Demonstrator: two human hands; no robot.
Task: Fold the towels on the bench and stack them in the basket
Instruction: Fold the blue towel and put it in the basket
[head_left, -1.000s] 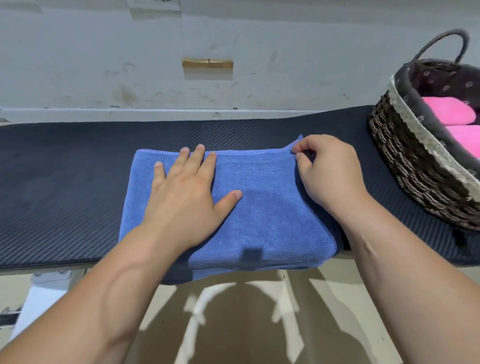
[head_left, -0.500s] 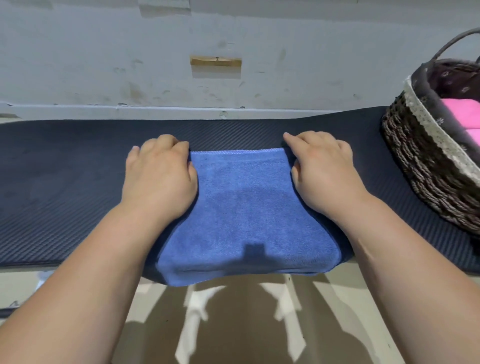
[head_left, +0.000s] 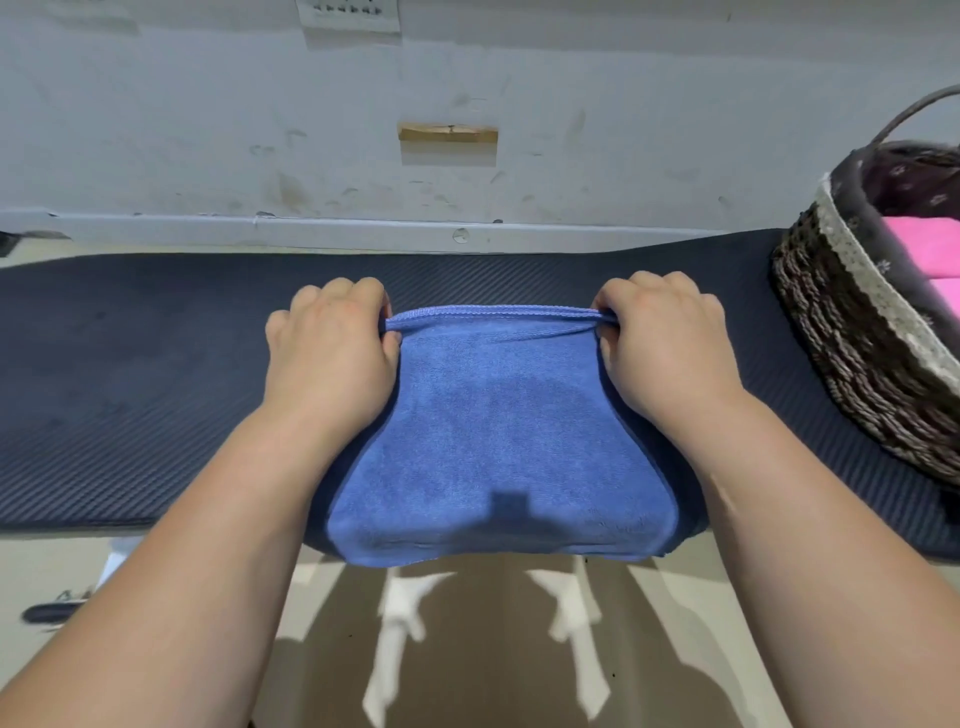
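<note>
Folded blue terry-cloth towel (head_left: 493, 441): looked soft, fuzzy and matt, with a stitched hem along its far edge.
Dark mat-covered tabletop (head_left: 130, 389): looked matt and rubbery, finely ribbed in diagonal lines.
Round brown woven basket (head_left: 841, 395): was rough wicker, lined with dark printed cloth (head_left: 893, 187) edged in pale lace.
Folded pink towels (head_left: 922, 244): looked soft and matt.
Pale painted wall (head_left: 208, 130): was matt, scuffed and stained.
Small wooden block (head_left: 448, 133): looked bare and unvarnished.

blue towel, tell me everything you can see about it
The blue towel looks like soft terry cloth, folded into a thick pad with a stitched hem along its far edge. It lies on the dark ribbed bench mat, its near edge overhanging the front. The left hand and right hand each grip a far corner.
</note>
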